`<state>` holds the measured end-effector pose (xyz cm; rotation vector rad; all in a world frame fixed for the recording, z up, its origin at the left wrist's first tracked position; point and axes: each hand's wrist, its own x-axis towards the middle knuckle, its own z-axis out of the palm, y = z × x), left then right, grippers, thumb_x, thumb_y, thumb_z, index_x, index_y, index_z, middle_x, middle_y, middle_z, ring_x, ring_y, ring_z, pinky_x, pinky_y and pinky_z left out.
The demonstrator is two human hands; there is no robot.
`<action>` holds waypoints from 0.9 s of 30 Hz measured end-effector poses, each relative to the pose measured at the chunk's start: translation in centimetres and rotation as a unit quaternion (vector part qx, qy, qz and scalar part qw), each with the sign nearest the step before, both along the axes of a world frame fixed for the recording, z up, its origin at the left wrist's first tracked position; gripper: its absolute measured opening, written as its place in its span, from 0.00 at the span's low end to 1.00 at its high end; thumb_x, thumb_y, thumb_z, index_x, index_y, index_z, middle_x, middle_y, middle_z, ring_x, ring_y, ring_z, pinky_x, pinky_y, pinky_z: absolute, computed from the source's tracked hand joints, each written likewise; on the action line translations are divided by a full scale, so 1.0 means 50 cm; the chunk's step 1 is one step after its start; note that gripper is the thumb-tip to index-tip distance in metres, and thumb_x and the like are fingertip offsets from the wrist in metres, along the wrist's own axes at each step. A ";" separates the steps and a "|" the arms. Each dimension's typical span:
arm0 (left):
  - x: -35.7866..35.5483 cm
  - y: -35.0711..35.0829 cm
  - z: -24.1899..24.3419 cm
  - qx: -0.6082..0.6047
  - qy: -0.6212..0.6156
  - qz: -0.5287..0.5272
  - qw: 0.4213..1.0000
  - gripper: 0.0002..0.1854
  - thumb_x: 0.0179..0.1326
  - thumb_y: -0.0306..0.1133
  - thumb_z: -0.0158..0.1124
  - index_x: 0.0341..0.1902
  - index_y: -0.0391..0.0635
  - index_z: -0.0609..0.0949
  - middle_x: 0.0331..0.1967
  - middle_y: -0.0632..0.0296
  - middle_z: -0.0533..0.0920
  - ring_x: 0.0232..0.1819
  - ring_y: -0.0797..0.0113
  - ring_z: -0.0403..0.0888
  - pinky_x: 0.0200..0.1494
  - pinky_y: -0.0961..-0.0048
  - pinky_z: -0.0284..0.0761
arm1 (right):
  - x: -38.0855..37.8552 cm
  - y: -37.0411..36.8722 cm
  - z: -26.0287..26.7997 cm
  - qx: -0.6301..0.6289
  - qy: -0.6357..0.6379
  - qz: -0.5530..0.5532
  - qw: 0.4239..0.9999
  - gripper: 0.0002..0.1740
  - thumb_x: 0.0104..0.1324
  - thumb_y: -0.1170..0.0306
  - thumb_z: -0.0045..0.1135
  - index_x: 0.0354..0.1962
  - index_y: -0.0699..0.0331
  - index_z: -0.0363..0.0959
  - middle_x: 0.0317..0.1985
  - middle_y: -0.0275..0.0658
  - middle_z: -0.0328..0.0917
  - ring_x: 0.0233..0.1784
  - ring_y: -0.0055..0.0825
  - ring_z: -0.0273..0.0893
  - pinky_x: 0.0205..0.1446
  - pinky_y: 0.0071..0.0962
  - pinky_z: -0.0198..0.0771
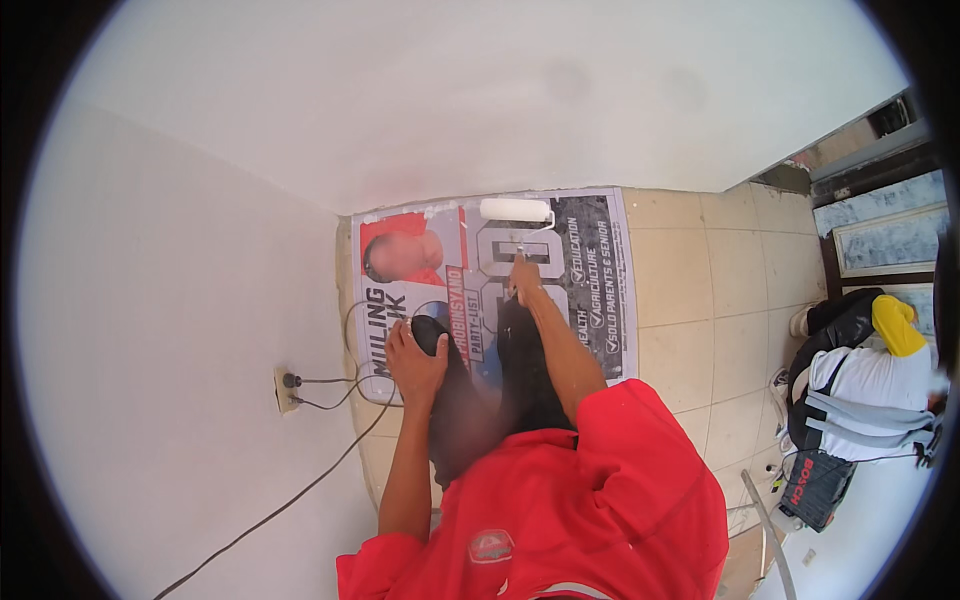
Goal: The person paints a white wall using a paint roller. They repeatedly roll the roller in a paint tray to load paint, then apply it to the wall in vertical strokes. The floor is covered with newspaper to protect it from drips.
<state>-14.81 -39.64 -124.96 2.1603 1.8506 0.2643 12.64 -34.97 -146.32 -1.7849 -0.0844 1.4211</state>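
Observation:
My right hand point(526, 277) is closed around the handle of a paint roller, near my right knee. The white roller sleeve point(514, 209) lies over the upper part of a printed tarpaulin point(624, 300), close to the foot of the white wall point(480, 105). Whether the sleeve touches the tarpaulin or the wall, I cannot tell. My left hand point(417, 360) rests on my left knee with its fingers spread and holds nothing. The tarpaulin bears large writing and a picture of a person, and has pale spots along its upper edge.
Two plugs sit in a wall outlet point(286, 390) at left, with dark cords point(277, 510) trailing down. Beige floor tiles point(671, 277) extend right. A person in white and yellow point(862, 375) crouches there beside a Bosch case point(816, 489). A door point(889, 240) stands behind.

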 end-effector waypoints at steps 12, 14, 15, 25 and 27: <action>0.001 0.019 -0.004 0.019 -0.010 -0.023 1.000 0.42 0.61 0.51 0.72 0.70 0.34 0.71 0.70 0.43 0.71 0.72 0.40 0.65 0.74 0.46 0.62 | 0.054 0.029 0.006 0.073 0.105 -0.113 0.985 0.18 0.75 0.58 0.52 0.46 0.67 0.69 0.24 0.42 0.76 0.21 0.35 0.76 0.21 0.38 0.69; 0.012 0.019 -0.009 0.013 -0.015 -0.032 0.999 0.42 0.61 0.50 0.72 0.70 0.34 0.71 0.70 0.43 0.71 0.72 0.40 0.66 0.74 0.46 0.62 | 0.065 0.036 0.000 0.086 0.085 -0.095 0.988 0.18 0.75 0.58 0.54 0.47 0.67 0.69 0.24 0.41 0.76 0.21 0.34 0.75 0.20 0.37 0.69; 0.016 0.031 -0.010 0.012 -0.017 -0.038 0.999 0.42 0.61 0.50 0.72 0.70 0.34 0.71 0.70 0.42 0.71 0.72 0.40 0.66 0.74 0.46 0.63 | 0.070 0.049 -0.001 0.104 0.057 -0.082 0.990 0.18 0.75 0.57 0.53 0.45 0.66 0.69 0.22 0.39 0.74 0.18 0.32 0.73 0.18 0.37 0.67; 0.039 0.058 -0.011 0.001 -0.022 -0.054 0.998 0.43 0.59 0.50 0.73 0.70 0.34 0.71 0.70 0.43 0.71 0.72 0.40 0.65 0.73 0.46 0.64 | 0.095 0.035 -0.310 0.063 -0.323 0.164 0.930 0.20 0.67 0.71 0.59 0.54 0.68 0.69 0.32 0.43 0.82 0.35 0.39 0.84 0.37 0.35 0.76; 0.012 0.036 -0.013 -0.001 -0.014 -0.025 1.000 0.42 0.59 0.50 0.73 0.70 0.35 0.71 0.70 0.44 0.71 0.72 0.40 0.65 0.73 0.46 0.64 | 0.036 0.022 -0.309 0.062 -0.326 0.196 0.923 0.21 0.65 0.73 0.60 0.55 0.70 0.68 0.33 0.44 0.83 0.37 0.41 0.85 0.39 0.36 0.77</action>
